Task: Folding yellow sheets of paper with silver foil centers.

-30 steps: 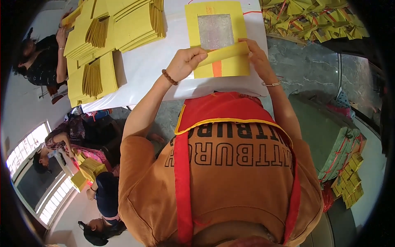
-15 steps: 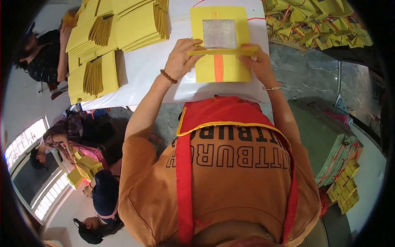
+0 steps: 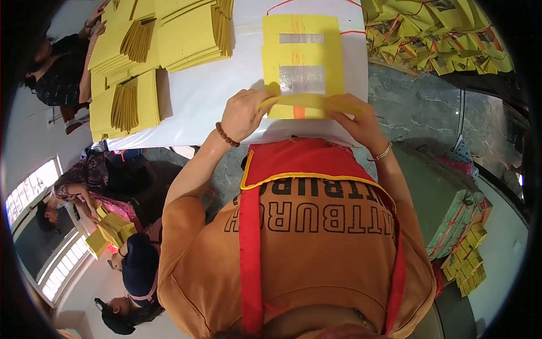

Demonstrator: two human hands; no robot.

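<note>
Where the yellow strip [image 3: 302, 100] spans from side to side: 2 bare hands hold it, 1 at each end, above the front sheet [image 3: 333, 59]; whether it is a fold of that sheet or a separate piece, I cannot tell.
Left hand [image 3: 241, 117]: closed around the strip's left end, with a brown beaded bracelet [image 3: 227, 135] at the wrist.
Right hand [image 3: 357, 121]: pinching the strip's right end, a thin bangle [image 3: 384, 151] at the wrist.
Front sheet: yellow, near the close edge of the white surface [image 3: 197, 90], with a silver patch [image 3: 302, 79] beyond the strip and an orange band [image 3: 299, 113] on its near part.
Back sheet [image 3: 272, 25]: also yellow, partly covered by the front sheet, some silver showing.
Left stacks [image 3: 189, 37]: folded yellow paper on the same surface.
Right side: a heap of yellow papers [image 3: 429, 34] with red strings; lower down, a green bundle [image 3: 440, 192] beside small yellow blocks [image 3: 466, 263].
Co-workers: 3 people at the left, in a black top [image 3: 65, 65], a patterned top [image 3: 84, 172] and a dark blue top [image 3: 140, 263].
</note>
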